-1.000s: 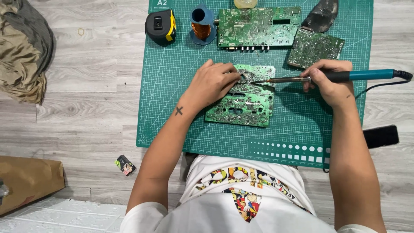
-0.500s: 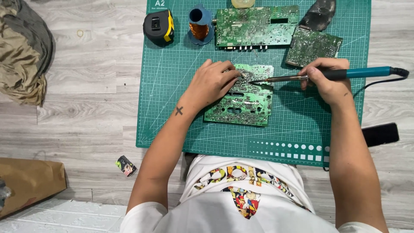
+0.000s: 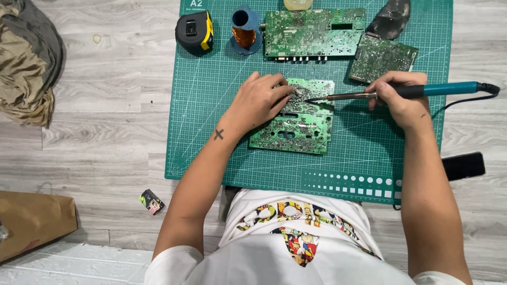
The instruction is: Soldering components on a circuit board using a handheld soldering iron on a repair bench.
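at the far left edge of the floor lies a crumpled cloth (image 3: 26,63), and a brown paper bag (image 3: 31,224) sits toward the near left corner. on the green cutting mat (image 3: 211,137), a tape measure (image 3: 194,32) and a spool of copper wire (image 3: 245,31) stand along its far edge, left of a long circuit board (image 3: 314,32).

the left hand (image 3: 259,100) rests on the middle circuit board (image 3: 298,119), fingers (image 3: 282,92) pressed down at its far edge, pinning it flat on the mat. the soldering iron (image 3: 401,92) lies in the right hand (image 3: 398,100), fingers clenched round its teal handle (a pen grip), its tip at the board's far edge just beside the left fingertips.

the work looks mid-joint: whether the solder has flowed is too small to tell.
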